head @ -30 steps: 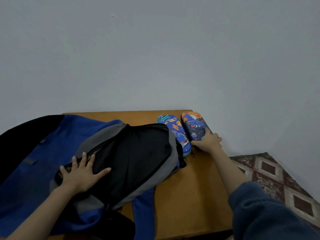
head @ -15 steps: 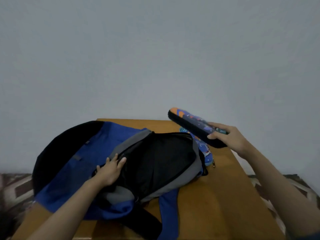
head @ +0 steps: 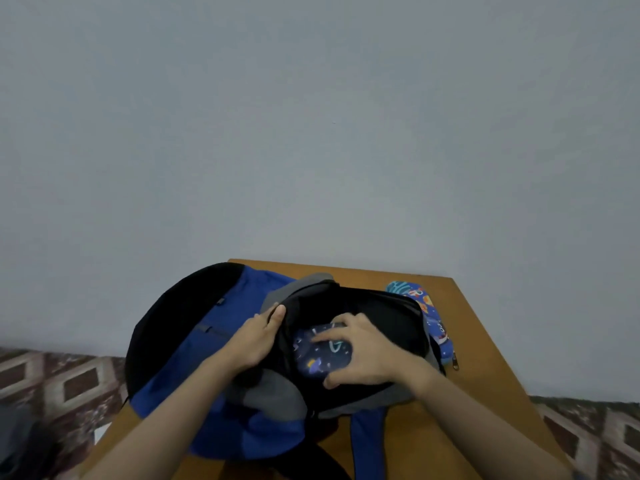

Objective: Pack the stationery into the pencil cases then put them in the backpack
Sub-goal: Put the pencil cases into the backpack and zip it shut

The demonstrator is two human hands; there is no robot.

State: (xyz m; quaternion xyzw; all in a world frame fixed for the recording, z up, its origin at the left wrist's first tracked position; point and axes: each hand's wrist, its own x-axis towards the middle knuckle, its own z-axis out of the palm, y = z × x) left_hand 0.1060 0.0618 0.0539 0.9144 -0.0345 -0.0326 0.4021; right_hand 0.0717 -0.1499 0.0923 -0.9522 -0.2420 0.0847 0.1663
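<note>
right grip (head: 360, 351) clamped on dark pencil case (head: 320, 356) inside backpack (head: 214, 323) | left grip (head: 256, 337) pinches rim open | tip: slide case flat, deep; keep mouth wide

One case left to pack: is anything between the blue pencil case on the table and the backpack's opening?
The right hand and the dark pencil case it holds occupy the backpack opening; the left hand holds the rim back. Nothing else visible.
</note>
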